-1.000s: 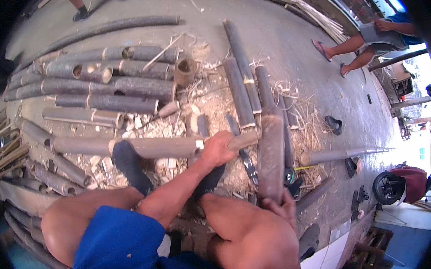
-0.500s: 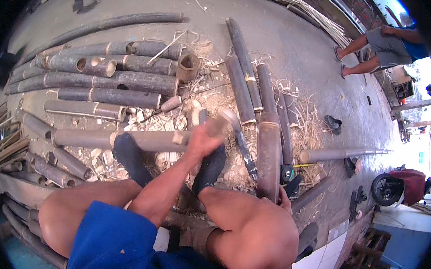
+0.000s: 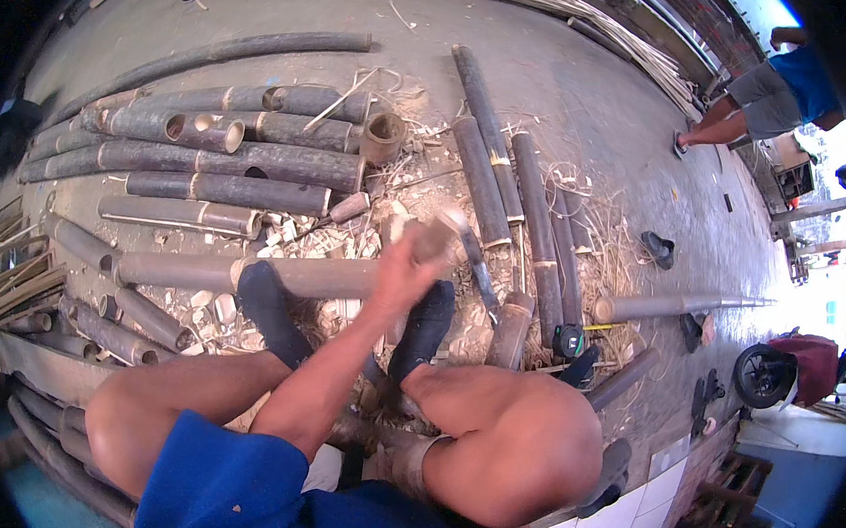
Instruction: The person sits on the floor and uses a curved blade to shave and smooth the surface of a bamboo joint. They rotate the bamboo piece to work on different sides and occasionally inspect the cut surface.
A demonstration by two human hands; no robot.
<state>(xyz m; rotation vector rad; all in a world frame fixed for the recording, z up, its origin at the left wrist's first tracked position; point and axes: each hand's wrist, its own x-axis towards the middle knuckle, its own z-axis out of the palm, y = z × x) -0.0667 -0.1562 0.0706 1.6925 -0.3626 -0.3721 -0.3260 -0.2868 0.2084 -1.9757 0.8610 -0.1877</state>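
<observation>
My left hand [image 3: 406,270] is closed around a short, thick piece of bamboo [image 3: 433,239], whose far end is blurred. Below it, a long bamboo pole [image 3: 326,277] lies crosswise, with my dark-socked feet against it. Just right of the hand, a slim dark tool [image 3: 481,278] slants down; its kind is unclear. A brown bamboo tube [image 3: 512,328] sticks up from behind my right knee, its lower part hidden. My right hand is out of sight behind that leg.
Dark bamboo poles [image 3: 229,160] lie heaped at far left, some with cut holes. Pale chips [image 3: 220,312] litter the floor. A tape measure [image 3: 568,339] rests right of the tube. Another person [image 3: 770,102] is at far right, near a parked motorbike [image 3: 764,374].
The brown tube has sunk toward me behind my knee, and my right fingers have gone from view. My left hand has shifted slightly right, still gripping the bamboo piece. The other person has moved.
</observation>
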